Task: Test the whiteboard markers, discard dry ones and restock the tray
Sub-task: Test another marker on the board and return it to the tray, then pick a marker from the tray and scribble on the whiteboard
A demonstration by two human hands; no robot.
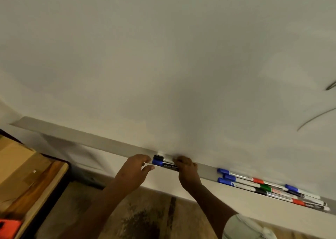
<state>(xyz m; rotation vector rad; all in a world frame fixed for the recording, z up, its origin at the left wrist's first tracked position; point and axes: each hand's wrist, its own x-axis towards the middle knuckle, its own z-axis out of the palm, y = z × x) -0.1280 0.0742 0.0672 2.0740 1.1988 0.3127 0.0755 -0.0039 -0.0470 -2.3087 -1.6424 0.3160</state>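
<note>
A long grey marker tray point(101, 141) runs along the bottom of the whiteboard point(163, 57). Two markers lie side by side in it at the middle: a black-capped marker point(159, 157) behind and a blue-capped marker point(158, 162) in front. My right hand point(186, 167) covers their right ends, fingers curled over the barrels. My left hand point(135, 168) hovers just left of the caps, fingers apart, holding nothing. A cluster of several markers point(269, 186) with blue, red, green and black caps lies further right in the tray.
Dark pen strokes point(316, 118) mark the whiteboard at the far right. A wooden table point(31, 180) with a cardboard box point(14, 158) and a red object point(9, 227) stands at lower left. Wood-pattern floor lies below.
</note>
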